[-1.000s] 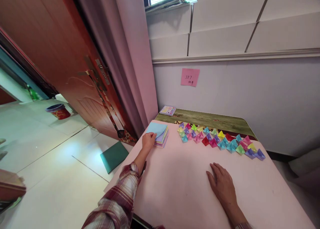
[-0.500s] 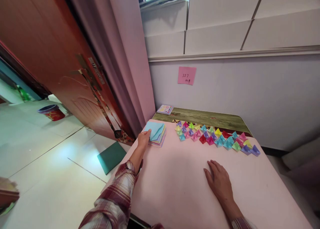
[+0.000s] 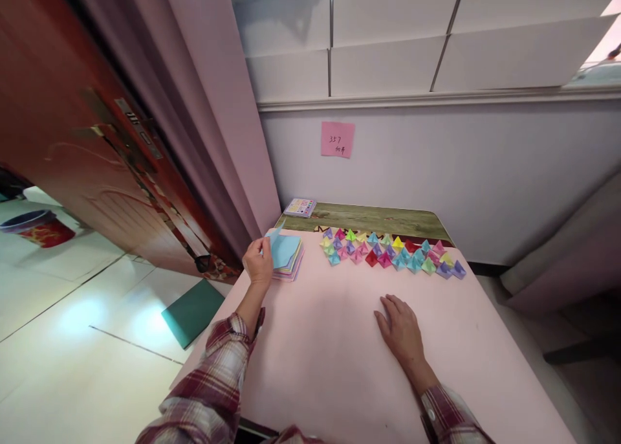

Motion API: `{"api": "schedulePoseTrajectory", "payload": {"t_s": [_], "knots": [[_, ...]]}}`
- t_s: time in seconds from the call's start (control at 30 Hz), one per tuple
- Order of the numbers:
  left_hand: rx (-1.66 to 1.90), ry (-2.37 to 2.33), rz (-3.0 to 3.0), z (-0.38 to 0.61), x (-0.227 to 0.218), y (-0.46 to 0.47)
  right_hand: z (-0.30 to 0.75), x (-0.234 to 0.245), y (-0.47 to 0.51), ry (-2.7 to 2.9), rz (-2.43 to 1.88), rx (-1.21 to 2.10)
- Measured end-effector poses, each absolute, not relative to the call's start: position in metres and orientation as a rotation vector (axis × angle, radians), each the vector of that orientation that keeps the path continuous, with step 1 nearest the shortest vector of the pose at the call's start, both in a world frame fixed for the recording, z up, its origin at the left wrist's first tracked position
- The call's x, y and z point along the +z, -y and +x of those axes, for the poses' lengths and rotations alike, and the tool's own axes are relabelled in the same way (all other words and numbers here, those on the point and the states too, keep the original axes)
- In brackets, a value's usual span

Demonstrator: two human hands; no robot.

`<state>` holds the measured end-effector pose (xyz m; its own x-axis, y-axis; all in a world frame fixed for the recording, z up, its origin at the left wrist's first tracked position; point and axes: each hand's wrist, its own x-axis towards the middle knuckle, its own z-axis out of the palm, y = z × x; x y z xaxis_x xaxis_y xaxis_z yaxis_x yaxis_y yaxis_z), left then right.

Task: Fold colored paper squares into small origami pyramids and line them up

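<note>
At the table's left side my left hand (image 3: 258, 261) is closed on the edge of a light-blue sheet of paper (image 3: 277, 232). The sheet stands tilted up from a stack of coloured paper (image 3: 288, 255), whose top is also light blue. My right hand (image 3: 402, 333) lies flat on the pink tabletop (image 3: 325, 340), fingers stretched out and holding nothing. Beyond it, rows of small folded paper shapes like boats (image 3: 400, 257), in several colours, stand across the far part of the table.
A pack with a printed cover (image 3: 300, 207) lies on the green wood-patterned strip (image 3: 373, 216) at the back. A pink note (image 3: 337, 139) is on the wall. Left of the table are a curtain (image 3: 218, 120), a door, a dark green square (image 3: 193, 311) on the floor and a red bucket (image 3: 41, 230).
My left hand has lifted the edge of the blue sheet and drawn it up and leftward off the stack. My right hand rests as before. The view has turned to the right.
</note>
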<state>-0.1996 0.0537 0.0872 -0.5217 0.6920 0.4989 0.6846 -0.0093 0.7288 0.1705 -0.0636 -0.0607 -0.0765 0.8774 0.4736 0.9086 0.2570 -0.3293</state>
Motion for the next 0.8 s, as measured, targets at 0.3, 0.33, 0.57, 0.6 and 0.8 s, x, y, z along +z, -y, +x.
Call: {"api": "schedulePoseTrajectory", "payload": {"t_s": [0.3,0.33,0.57,0.6,0.8], "knots": [[1.003,-1.112,2.347,-0.070,0.042,0.015,0.168,-0.047,0.069,1.781,-1.621,0.103],[0.904,-0.965,2.375,-0.060,0.031,0.027,0.167,-0.043,0.071,1.734,-1.613,0.112],[0.789,-0.784,2.292,-0.067,-0.004,0.067,0.169,-0.030,0.078,1.915,-1.437,-0.027],[0.794,-0.823,2.273,-0.073,-0.005,0.068,0.170,-0.031,0.079,1.963,-1.397,-0.041],[0.737,-1.050,2.339,-0.093,-0.008,0.069,0.173,-0.037,0.081,2.105,-1.234,0.007]]}}
